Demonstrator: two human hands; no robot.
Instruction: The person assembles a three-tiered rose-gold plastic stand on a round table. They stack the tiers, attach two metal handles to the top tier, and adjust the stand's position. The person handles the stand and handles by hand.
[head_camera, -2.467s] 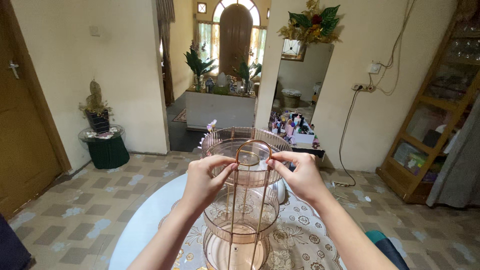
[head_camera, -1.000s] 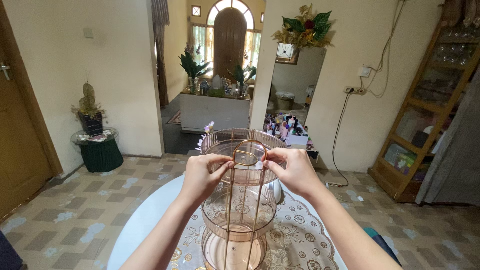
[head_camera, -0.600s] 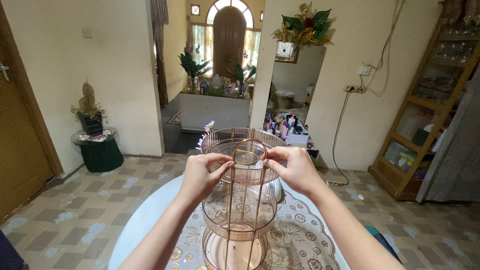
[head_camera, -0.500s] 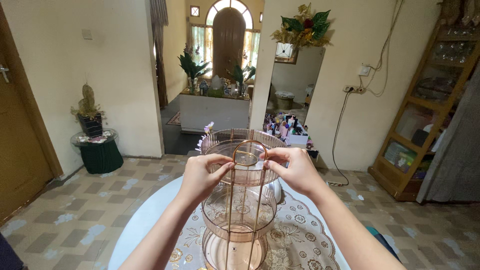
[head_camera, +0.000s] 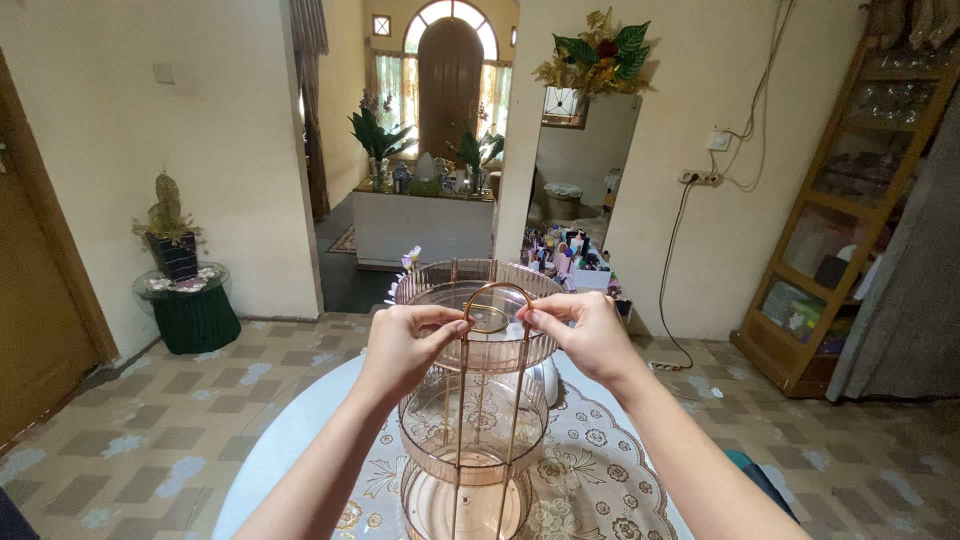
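A person stands at a round white tabletop (head_camera: 290, 440) in the lower middle of the frame, both bare arms reaching forward from the bottom edge. On the tabletop, over a lace cloth with a floral pattern (head_camera: 600, 470), stands a three-tier round organiser (head_camera: 470, 400) of clear pinkish plastic, its trays stacked one above another inside thin copper-coloured metal rods. The rods rise to an arched metal handle (head_camera: 497, 292) at the top, just in front of the ribbed upper tray.

The left hand (head_camera: 400, 345) pinches the left leg of the handle, thumb and forefinger closed narrowly on the rod. The right hand (head_camera: 585, 335) does the same on the right leg, its fingers closed tight around the metal. The two hands face each other at the same height, with the arch between them.

Beyond the tabletop, the floor is tiled in beige and brown. At the left of the frame a potted plant (head_camera: 172, 225) sits on a small round glass stand with a green base. At the far right stands a wooden glass-fronted cabinet (head_camera: 850, 200). In the upper middle, an arched wooden door (head_camera: 450, 75) shows through a doorway, and a spray of artificial flowers (head_camera: 595, 50) hangs on the wall to its right.
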